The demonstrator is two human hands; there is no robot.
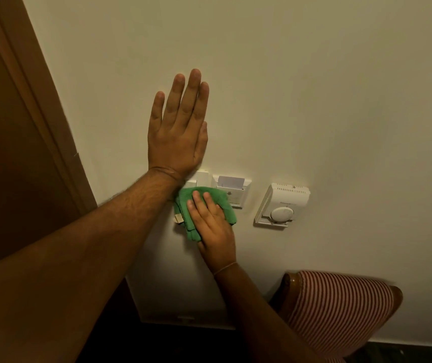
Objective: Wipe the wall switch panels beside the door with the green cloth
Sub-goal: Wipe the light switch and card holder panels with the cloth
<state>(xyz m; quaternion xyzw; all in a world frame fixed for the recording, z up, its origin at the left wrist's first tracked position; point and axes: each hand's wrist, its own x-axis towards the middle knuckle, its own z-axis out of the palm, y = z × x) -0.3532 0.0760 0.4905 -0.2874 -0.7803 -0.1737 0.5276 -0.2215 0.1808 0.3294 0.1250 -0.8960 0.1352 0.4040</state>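
Note:
My left hand [177,127] lies flat on the pale wall above the switch panels, fingers straight and holding nothing. Below it, my right hand [211,224] presses a folded green cloth [204,205] against a white switch panel [196,178]; the cloth and my left wrist hide most of that panel. Just to its right is a white key-card panel [232,183] with a card standing in its slot; the cloth overlaps its lower left corner.
A white thermostat [281,205] with a round dial is mounted right of the panels. The brown wooden door frame [39,121] runs down the left. A chair with red-and-white striped upholstery [340,310] stands against the wall at lower right.

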